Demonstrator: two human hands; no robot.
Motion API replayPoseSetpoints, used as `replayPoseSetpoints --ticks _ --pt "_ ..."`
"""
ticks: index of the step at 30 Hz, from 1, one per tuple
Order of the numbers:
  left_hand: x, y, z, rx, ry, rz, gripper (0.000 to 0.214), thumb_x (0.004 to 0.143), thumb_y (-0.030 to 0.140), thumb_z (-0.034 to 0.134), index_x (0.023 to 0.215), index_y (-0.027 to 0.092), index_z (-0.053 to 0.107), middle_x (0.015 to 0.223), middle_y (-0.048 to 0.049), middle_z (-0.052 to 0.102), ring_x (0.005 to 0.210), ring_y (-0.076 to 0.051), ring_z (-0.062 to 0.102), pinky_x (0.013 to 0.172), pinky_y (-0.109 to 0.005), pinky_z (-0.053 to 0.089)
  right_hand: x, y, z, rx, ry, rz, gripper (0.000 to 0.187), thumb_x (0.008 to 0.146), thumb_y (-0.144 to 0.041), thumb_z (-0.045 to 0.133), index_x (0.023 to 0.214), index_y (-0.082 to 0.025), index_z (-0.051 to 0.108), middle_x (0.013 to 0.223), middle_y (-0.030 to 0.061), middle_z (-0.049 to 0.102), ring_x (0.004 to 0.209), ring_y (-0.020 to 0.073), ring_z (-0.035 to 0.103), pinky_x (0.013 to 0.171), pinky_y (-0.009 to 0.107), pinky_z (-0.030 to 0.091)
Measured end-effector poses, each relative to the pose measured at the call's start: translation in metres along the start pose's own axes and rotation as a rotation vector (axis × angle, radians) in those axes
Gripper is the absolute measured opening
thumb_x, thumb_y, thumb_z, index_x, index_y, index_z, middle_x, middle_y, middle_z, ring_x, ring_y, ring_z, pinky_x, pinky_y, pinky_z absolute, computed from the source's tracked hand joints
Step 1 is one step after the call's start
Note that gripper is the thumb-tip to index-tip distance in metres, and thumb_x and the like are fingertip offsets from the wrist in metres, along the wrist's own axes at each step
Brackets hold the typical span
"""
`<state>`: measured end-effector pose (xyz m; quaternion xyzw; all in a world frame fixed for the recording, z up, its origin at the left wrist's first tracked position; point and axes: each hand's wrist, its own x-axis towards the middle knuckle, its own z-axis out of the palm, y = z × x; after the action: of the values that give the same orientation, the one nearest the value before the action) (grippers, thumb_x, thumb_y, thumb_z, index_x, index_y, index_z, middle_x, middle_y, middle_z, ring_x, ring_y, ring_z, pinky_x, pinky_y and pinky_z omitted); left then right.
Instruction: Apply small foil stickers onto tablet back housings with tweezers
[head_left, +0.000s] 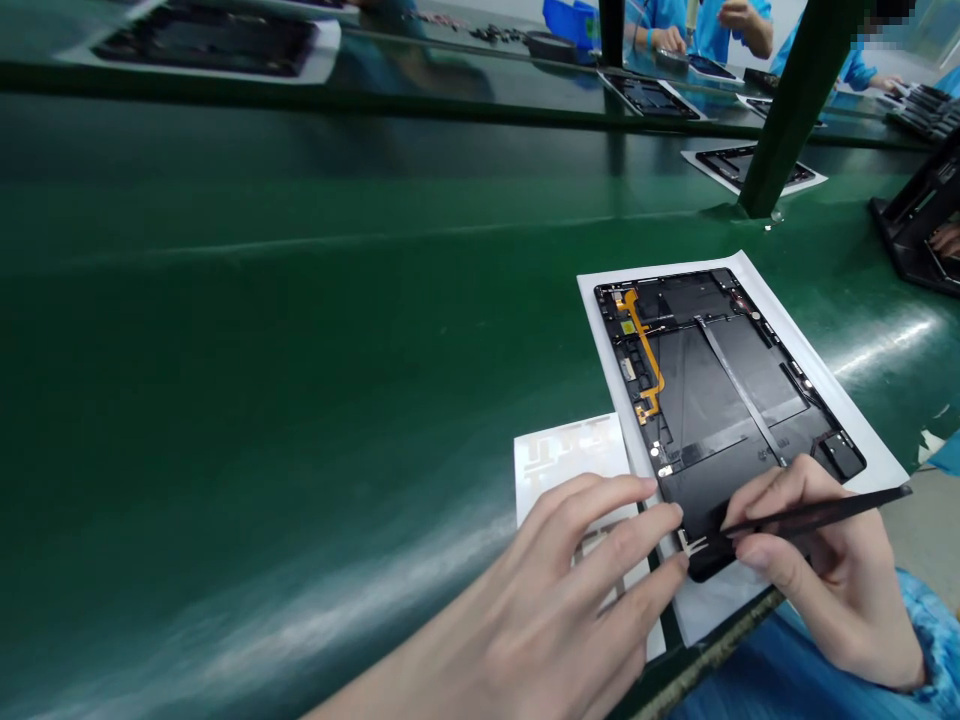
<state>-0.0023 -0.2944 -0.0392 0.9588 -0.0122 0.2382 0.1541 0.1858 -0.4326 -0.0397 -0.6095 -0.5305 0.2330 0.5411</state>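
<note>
1. No text, brand, number or sign is legible anywhere in view.
2. Open tablet (pixel 712 390), near right: small yellow-green patch (pixel 628 327) on the board by its far-left corner. Any print on it is too small to read.
3. White sheet (pixel 562 460), just left of the tablet: pale printed shapes only, no characters made out.
4. Tweezers (pixel 825 512), near right: plain black, no marking readable.
5. Far tablets (pixel 210 40) across the belt: too blurred for lettering.
</note>
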Motion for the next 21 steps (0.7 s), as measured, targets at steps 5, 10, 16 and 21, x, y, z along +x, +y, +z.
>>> replayPoseSetpoints --ticks 5,10,16,21 --pt "-0.001 0.001 0.003 -0.019 -0.002 -0.034 0.027 0.094 0.004 0.049 0.112 0.015 0.066 0.117 -0.0083 0.066 0.123 -0.026 0.05 0.105 -0.038 0.049 0.002 0.0 0.003 -0.055 -0.04 -0.014 0.01 0.096 -0.019 0.065 0.096 -0.025 0.057 0.083 -0.0008 0.065 0.075 0.0146 0.066 0.062 0.021 0.053" --pt "0.0 0.001 0.004 -0.014 -0.011 -0.023 0.028 0.093 0.003 0.051 0.112 0.016 0.067 0.116 -0.007 0.066 0.122 -0.025 0.051 0.105 -0.036 0.048 0.003 -0.002 0.007 -0.084 -0.059 -0.008 0.013 0.095 -0.018 0.063 0.096 -0.025 0.053 0.08 -0.0008 0.064 0.063 0.0148 0.062 0.05 0.023 0.045" --pt "0.0 0.001 0.006 0.013 -0.022 -0.015 0.026 0.094 0.006 0.054 0.115 0.014 0.066 0.116 -0.0084 0.066 0.122 -0.027 0.051 0.104 -0.039 0.049 0.001 0.001 0.01 -0.048 -0.011 0.009 0.011 0.094 -0.016 0.064 0.092 -0.024 0.056 0.081 0.0002 0.063 0.069 0.016 0.061 0.052 0.025 0.044" --pt "-0.001 0.001 0.006 0.058 -0.058 -0.004 0.031 0.094 0.006 0.053 0.121 0.016 0.065 0.125 -0.009 0.063 0.123 -0.028 0.049 0.103 -0.042 0.048 0.0 0.002 0.012 0.021 0.157 0.014 0.013 0.095 -0.011 0.059 0.088 -0.022 0.057 0.079 -0.0009 0.06 0.068 0.0131 0.057 0.06 0.024 0.046"
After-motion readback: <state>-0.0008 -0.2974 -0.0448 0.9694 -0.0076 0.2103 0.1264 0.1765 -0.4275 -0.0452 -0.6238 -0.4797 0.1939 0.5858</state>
